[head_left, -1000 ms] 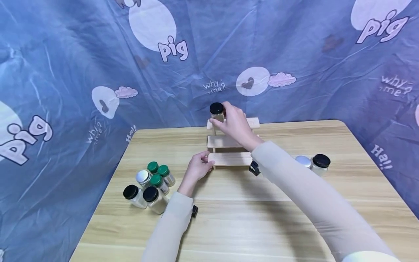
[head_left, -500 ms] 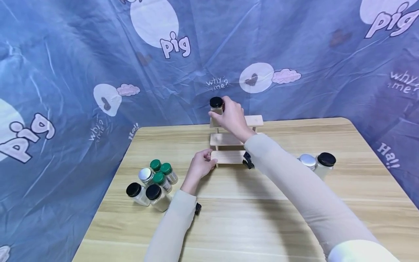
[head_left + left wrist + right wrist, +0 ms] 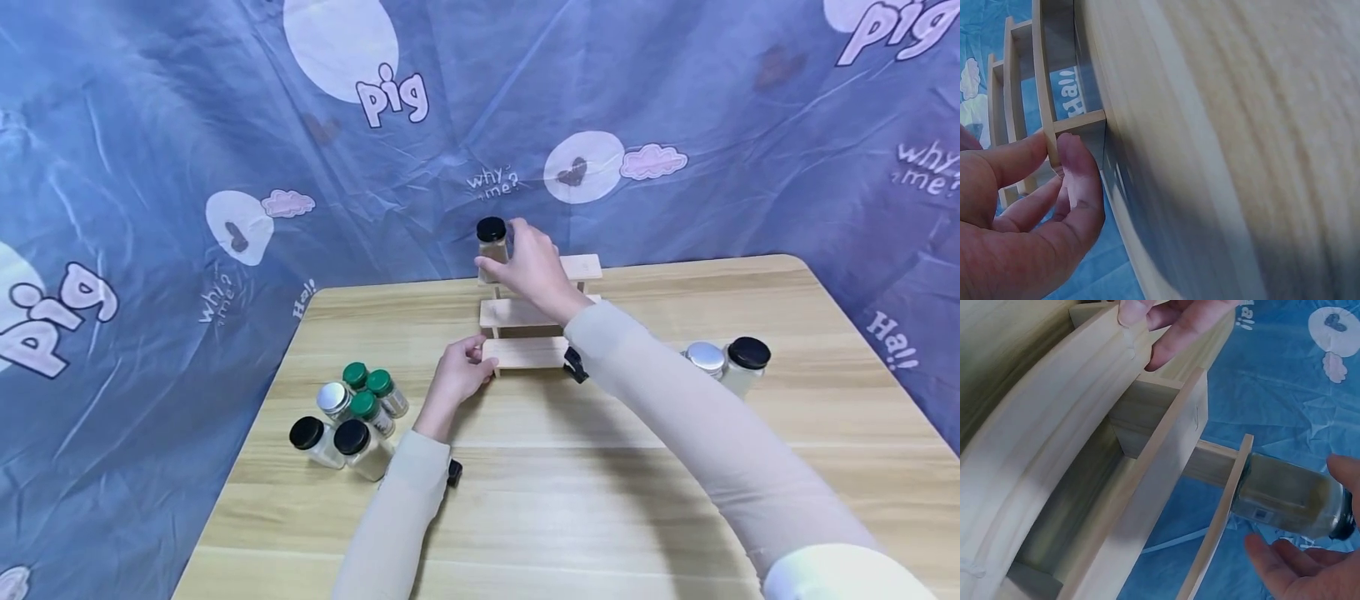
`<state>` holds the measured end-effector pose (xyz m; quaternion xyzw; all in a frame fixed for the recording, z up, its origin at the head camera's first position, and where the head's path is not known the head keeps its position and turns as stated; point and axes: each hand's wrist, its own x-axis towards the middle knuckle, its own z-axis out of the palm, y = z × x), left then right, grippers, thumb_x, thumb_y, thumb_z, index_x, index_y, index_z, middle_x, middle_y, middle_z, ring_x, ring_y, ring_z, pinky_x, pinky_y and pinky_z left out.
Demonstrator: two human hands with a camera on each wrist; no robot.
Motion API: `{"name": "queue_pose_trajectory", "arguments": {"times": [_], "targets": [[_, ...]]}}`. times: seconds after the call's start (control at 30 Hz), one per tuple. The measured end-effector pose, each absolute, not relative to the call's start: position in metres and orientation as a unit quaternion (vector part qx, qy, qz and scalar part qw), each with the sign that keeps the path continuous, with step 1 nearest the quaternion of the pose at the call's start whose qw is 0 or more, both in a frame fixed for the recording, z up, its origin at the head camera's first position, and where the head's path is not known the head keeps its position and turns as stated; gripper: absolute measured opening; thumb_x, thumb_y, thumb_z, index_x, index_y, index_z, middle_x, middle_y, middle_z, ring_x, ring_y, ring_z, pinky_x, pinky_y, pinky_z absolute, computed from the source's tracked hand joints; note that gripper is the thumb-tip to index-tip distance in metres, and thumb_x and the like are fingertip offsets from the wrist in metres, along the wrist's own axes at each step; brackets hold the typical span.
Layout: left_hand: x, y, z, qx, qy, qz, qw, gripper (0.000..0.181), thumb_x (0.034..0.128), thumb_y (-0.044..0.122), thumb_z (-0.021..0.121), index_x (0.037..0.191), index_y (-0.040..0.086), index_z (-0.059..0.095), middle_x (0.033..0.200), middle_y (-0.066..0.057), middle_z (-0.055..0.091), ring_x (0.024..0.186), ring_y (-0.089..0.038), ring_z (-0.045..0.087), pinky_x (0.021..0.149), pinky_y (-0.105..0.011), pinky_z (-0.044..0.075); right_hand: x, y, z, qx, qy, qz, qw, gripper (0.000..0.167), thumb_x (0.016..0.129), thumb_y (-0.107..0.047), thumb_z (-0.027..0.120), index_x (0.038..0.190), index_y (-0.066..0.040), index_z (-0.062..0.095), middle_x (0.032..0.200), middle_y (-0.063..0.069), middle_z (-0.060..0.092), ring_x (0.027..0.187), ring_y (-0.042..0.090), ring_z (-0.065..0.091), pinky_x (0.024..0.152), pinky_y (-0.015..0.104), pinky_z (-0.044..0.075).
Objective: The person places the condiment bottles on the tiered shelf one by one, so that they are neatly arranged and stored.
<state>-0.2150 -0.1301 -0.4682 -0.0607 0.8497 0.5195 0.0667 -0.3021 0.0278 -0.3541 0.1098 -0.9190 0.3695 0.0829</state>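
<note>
One black-lidded jar (image 3: pixel 492 249) stands upright on the left end of the top tier of the wooden rack (image 3: pixel 504 314); no other jar shows on the visible parts of the tiers. The right hand (image 3: pixel 534 265) has thumb and fingers spread around it, seemingly clear of the glass, so this placement is judged complete. The left hand (image 3: pixel 457 372) pinches the left end of the lowest tier. Outstanding at left on the surface (image 3: pixel 555 517): three green-lidded jars (image 3: pixel 365 407), one silver-lidded jar (image 3: pixel 333 399) and two dark-capped jars (image 3: pixel 371 458). At right, another silver-capped jar (image 3: pixel 706 357) and a large dark-topped jar (image 3: pixel 748 353) show past the sleeve (image 3: pixel 675 408); others may be hidden. Progress is judged early.
</note>
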Motion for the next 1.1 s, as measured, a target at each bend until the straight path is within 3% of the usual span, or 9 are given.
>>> {"name": "queue_pose_trajectory", "arguments": {"times": [0.1,0.43,0.67,0.87,1.0,1.1], "targets": [[-0.215,-0.131,-0.469,-0.063,0.849,0.521,0.069,0.056,0.0957,0.005,0.075,0.148,0.003,0.058,0.098,-0.003,0.053,0.081,-0.013,0.066,0.075,-0.03,0.067,-0.295,0.037,-0.355,0.109,-0.917,0.375,0.078,0.087,0.089,-0.05,0.082,0.15,0.001,0.046,0.14,0.021,0.063,0.122,0.038,0.064,0.107,0.053,0.054],[-0.216,-0.129,-0.467,-0.067,0.856,0.508,0.074,0.056,0.0956,0.008,0.076,0.149,0.005,0.058,0.1,-0.003,0.055,0.084,-0.015,0.069,0.08,-0.033,0.067,-0.257,0.094,-0.362,0.131,-0.903,0.403,0.064,0.088,0.091,-0.048,0.081,0.156,-0.004,0.043,0.145,0.023,0.062,0.131,0.04,0.062,0.111,0.057,0.053],[-0.215,-0.134,-0.467,-0.059,0.879,0.47,0.061,0.054,0.0949,0.014,0.078,0.146,0.007,0.061,0.1,-0.002,0.059,0.1,-0.022,0.071,0.097,-0.039,0.057,-0.222,0.133,-0.378,0.132,-0.895,0.422,0.05,0.087,0.092,-0.049,0.08,0.157,-0.006,0.042,0.148,0.02,0.06,0.131,0.042,0.063,0.109,0.056,0.056],[-0.214,-0.137,-0.467,-0.054,0.874,0.479,0.062,0.055,0.0942,0.013,0.078,0.146,0.006,0.061,0.099,-0.002,0.06,0.096,-0.022,0.074,0.089,-0.034,0.059,-0.197,0.162,-0.386,0.112,-0.888,0.441,0.057,0.085,0.093,-0.046,0.08,0.156,-0.004,0.043,0.151,0.021,0.057,0.14,0.037,0.056,0.115,0.053,0.052],[-0.214,-0.135,-0.468,-0.056,0.87,0.486,0.068,0.055,0.0947,0.012,0.078,0.147,0.006,0.06,0.098,-0.001,0.059,0.089,-0.017,0.073,0.073,-0.023,0.054,-0.181,0.187,-0.387,0.103,-0.898,0.421,0.081,0.082,0.093,-0.046,0.08,0.155,-0.005,0.047,0.15,0.02,0.059,0.138,0.04,0.058,0.113,0.056,0.053],[-0.214,-0.133,-0.468,-0.059,0.861,0.5,0.074,0.056,0.0955,0.011,0.077,0.148,0.005,0.058,0.096,0.0,0.055,0.082,-0.013,0.069,0.063,-0.018,0.052,-0.171,0.209,-0.389,0.099,-0.91,0.387,0.112,0.078,0.092,-0.044,0.081,0.153,-0.006,0.049,0.15,0.021,0.059,0.129,0.046,0.062,0.104,0.062,0.056]]}}
